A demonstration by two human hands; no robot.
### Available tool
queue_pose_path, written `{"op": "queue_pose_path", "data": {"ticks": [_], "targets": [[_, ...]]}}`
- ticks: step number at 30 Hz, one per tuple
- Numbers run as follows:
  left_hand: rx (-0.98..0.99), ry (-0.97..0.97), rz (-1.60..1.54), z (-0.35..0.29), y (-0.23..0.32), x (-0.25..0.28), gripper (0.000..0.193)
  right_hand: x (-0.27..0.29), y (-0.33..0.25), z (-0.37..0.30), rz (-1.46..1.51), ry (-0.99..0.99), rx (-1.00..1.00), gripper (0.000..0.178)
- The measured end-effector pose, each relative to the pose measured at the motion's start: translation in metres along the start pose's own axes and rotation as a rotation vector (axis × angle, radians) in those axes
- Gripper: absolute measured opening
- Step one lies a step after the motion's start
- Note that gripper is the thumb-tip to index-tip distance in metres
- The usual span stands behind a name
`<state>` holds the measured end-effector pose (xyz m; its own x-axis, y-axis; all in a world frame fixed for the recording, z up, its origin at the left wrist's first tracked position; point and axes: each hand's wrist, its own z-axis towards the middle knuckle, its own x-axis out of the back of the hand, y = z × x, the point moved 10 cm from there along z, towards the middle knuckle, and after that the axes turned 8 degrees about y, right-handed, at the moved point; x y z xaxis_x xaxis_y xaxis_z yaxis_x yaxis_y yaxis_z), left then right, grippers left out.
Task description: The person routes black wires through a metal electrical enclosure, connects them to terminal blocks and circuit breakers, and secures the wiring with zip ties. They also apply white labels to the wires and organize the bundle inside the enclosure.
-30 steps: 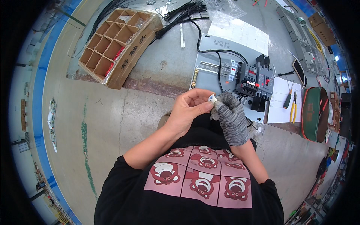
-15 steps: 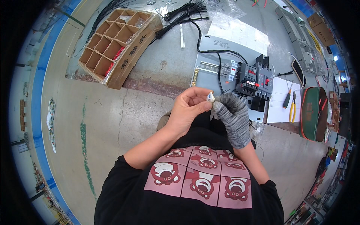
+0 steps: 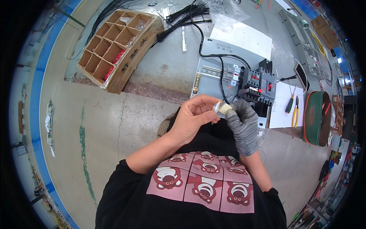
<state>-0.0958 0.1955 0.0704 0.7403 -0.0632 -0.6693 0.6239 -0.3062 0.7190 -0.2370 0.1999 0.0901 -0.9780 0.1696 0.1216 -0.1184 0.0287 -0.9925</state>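
Observation:
My bare left hand (image 3: 190, 121) pinches a small white piece with a bit of blue (image 3: 216, 107) between thumb and fingers, in front of my body. Right beside it, my right hand (image 3: 244, 128), in a grey knitted glove, is closed on a small pale-yellow piece (image 3: 225, 108). The two pieces meet or overlap; I cannot tell whether they are joined. Just beyond my hands lies a grey mounting plate (image 3: 215, 47) carrying a black contactor (image 3: 250, 78), a circuit breaker (image 3: 268, 84), a rail with terminal blocks and black cables.
A divided cardboard box (image 3: 131, 61) with red parts stands on the bench to the left. Black cable ties (image 3: 187, 15) lie at the back. On the right are a screwdriver (image 3: 289, 105), yellow-handled pliers (image 3: 295, 114), a phone (image 3: 302, 76) and a green tool bag (image 3: 313, 118).
My right hand has moved slightly right and down, drawing away from my left fingers. The pale-yellow piece now shows between my hands.

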Motion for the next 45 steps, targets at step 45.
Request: {"op": "queue_pose_path", "data": {"ticks": [45], "targets": [[-0.202,-0.058,1.164,0.209,0.034,0.087,0.022,-0.098,0.063,0.264,-0.817,-0.588,0.341,0.033]]}}
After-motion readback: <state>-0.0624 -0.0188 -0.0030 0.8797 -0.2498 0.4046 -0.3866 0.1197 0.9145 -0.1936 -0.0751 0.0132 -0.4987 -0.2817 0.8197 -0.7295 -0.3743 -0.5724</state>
